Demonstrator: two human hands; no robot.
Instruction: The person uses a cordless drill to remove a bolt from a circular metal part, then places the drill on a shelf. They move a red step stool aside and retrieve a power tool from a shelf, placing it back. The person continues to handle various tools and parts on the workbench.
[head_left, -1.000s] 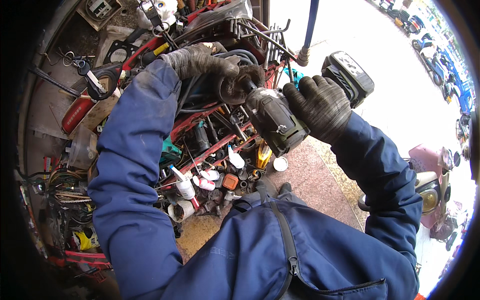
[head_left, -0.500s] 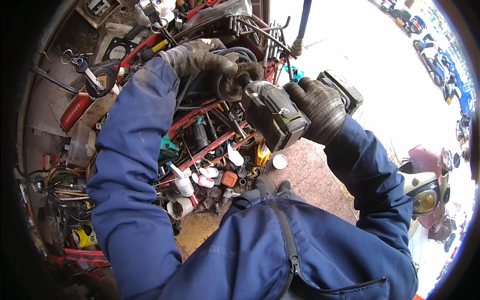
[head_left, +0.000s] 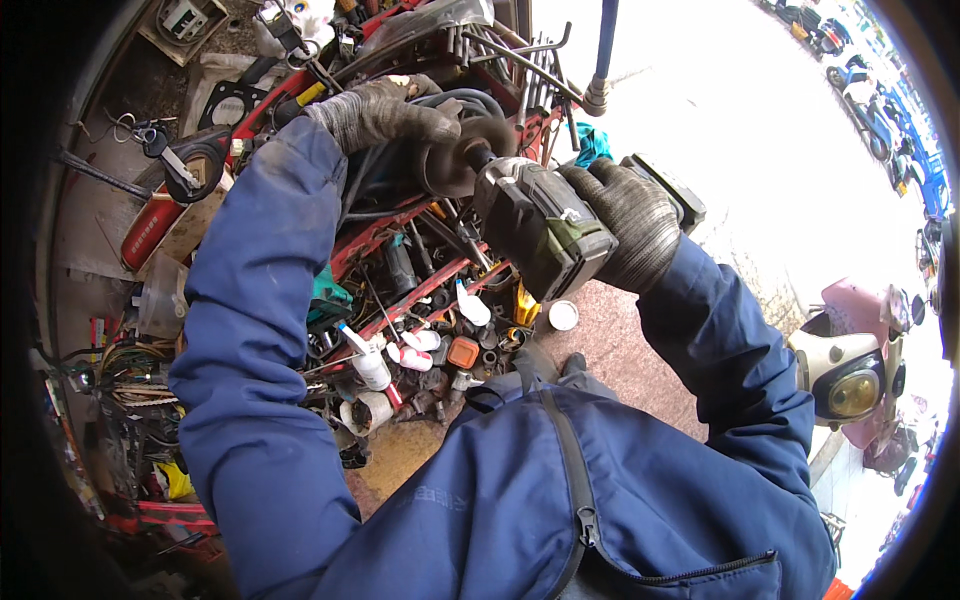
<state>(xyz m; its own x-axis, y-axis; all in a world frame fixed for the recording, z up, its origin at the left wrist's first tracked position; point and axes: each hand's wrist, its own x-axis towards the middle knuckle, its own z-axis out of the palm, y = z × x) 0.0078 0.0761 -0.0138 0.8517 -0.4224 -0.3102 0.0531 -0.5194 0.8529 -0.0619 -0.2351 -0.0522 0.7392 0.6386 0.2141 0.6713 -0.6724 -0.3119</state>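
Note:
My right hand (head_left: 632, 215), in a dark grey work glove, is wrapped round the handle of a cordless power tool (head_left: 540, 215), whose battery sticks out beyond my fingers. A round brown brush wheel (head_left: 460, 165) is fitted to the tool's front and looks smeared, as if spinning. Right beside the wheel is my gloved left hand (head_left: 385, 115), its fingers curled and thumb toward the wheel's rim. Whatever those fingers hold is hidden or too small to name. Behind and below that hand lies a bundle of black tubing or cable (head_left: 375, 185).
A red tool rack (head_left: 385, 235) full of tools and bent rods stands below my hands. White bottles (head_left: 472, 305), an orange cap (head_left: 463, 351) and a white lid (head_left: 563, 316) sit lower down. A blue-handled rod (head_left: 606, 50) rises beyond. A scooter (head_left: 850, 385) stands at right.
Both my hands and the power tool have shifted slightly left in the view, along with much of the scene. The brush wheel's outline is now rounder and more blurred.

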